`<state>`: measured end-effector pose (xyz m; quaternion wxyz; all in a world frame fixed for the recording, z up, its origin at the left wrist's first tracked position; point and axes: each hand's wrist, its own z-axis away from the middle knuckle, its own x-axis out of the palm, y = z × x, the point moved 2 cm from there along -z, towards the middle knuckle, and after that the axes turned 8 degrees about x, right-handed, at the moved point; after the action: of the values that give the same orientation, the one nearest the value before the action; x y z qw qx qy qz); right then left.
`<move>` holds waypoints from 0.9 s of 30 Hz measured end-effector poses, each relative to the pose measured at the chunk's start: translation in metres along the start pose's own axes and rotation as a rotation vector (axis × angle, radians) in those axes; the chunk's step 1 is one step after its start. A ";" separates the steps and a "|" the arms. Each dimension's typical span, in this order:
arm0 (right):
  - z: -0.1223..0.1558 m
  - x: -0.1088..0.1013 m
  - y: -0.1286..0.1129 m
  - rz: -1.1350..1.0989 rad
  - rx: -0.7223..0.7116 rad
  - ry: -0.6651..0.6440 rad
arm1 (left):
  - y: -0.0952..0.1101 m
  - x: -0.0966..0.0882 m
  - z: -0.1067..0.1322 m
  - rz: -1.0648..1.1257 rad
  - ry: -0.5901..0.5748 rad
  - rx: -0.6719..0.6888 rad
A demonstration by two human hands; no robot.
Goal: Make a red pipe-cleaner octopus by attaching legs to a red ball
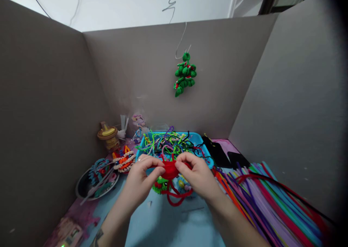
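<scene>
Both hands meet over the middle of the blue table, pinching a small red pipe-cleaner piece (pixel 171 170) between them. My left hand (pixel 140 181) grips its left side with thumb and fingers closed. My right hand (pixel 197 176) is closed on its right side. Red loose ends (pixel 176 198) loop down below the piece. Under the hands lies a small green and red pipe-cleaner figure (pixel 160 185) next to a pale beaded bit (pixel 181 184).
A blue tray (pixel 199 140) of tangled pipe-cleaner scraps sits behind the hands. Long straight pipe cleaners (pixel 266 200) fan out at right. A metal bowl (pixel 81 189) with crafted pieces and scissors stands left. A green pipe-cleaner ornament (pixel 185 75) hangs on the cardboard wall.
</scene>
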<state>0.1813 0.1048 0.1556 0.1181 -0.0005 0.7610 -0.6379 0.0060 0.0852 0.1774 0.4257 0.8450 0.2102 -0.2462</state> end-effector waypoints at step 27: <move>0.010 0.013 -0.003 0.125 -0.262 0.144 | 0.020 0.007 0.008 -0.208 -0.001 0.132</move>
<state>0.1701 0.0924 0.1546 0.1019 0.0772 0.8426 -0.5231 0.0214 0.0686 0.1816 0.3413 0.8448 0.2796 -0.3028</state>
